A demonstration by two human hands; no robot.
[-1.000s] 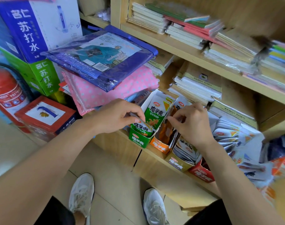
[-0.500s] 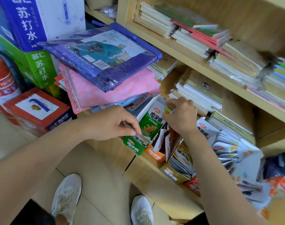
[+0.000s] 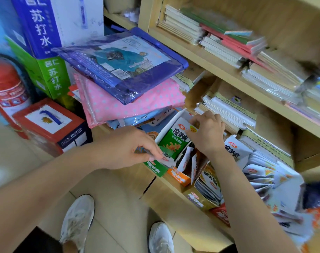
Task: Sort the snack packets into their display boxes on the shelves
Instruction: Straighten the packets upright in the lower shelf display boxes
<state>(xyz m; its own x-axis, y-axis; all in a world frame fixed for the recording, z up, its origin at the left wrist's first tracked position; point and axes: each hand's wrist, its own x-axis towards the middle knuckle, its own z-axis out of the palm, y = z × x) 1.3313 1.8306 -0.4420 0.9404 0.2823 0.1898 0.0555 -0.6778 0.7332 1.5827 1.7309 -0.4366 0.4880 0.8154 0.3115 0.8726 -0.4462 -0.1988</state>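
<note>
A green display box [image 3: 156,168] stands at the front of the low shelf with green and white snack packets [image 3: 174,141] upright in it. My right hand [image 3: 205,133] pinches the top of the rearmost green packet. My left hand [image 3: 130,148] grips the front packets at the box's left edge. Beside it stand an orange box [image 3: 179,177], a tan box [image 3: 198,200] and a red box [image 3: 220,215], each with packets. Several white packets [image 3: 263,172] lie fanned out loose on the right.
Pink [image 3: 130,101] and blue [image 3: 122,64] bagged raincoats are stacked left of the boxes. Notebooks [image 3: 230,110] fill the shelves above. Soda-water cartons [image 3: 46,30], a red box [image 3: 51,125] and a fire extinguisher [image 3: 6,92] stand on the left. My shoes [image 3: 77,221] are on the tiled floor.
My right hand moved from the orange and tan boxes up and left to the top of the green packets. My left hand stayed at the green box's front.
</note>
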